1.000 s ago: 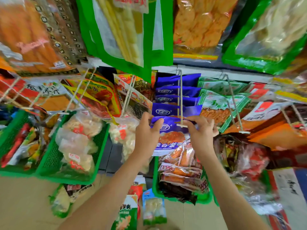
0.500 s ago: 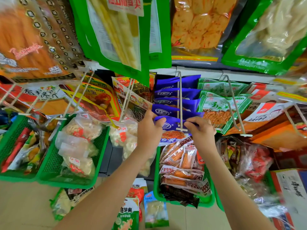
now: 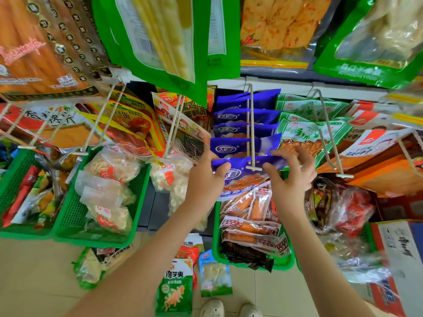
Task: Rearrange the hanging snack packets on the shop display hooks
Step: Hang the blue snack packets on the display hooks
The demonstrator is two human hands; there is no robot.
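Crowded shop rack: left hand [image 3: 206, 179] and right hand [image 3: 291, 179] sit apart, each pinching a top corner of the front blue packet [image 3: 242, 179] at the hook [image 3: 253, 168] tip; I'd judge it light, floppy, slick, best gripped by its sealed header.

Upper frame: large green-edged plastic snack bags [image 3: 160, 42], cut off by the top edge. Centre: front blue foil packet [image 3: 242, 177], left portion hidden behind the left hand [image 3: 206, 179]. Lower right: printed cardboard box [image 3: 398, 248], blurred and cropped. Bottom edge: white shoes [image 3: 212, 308], cropped.
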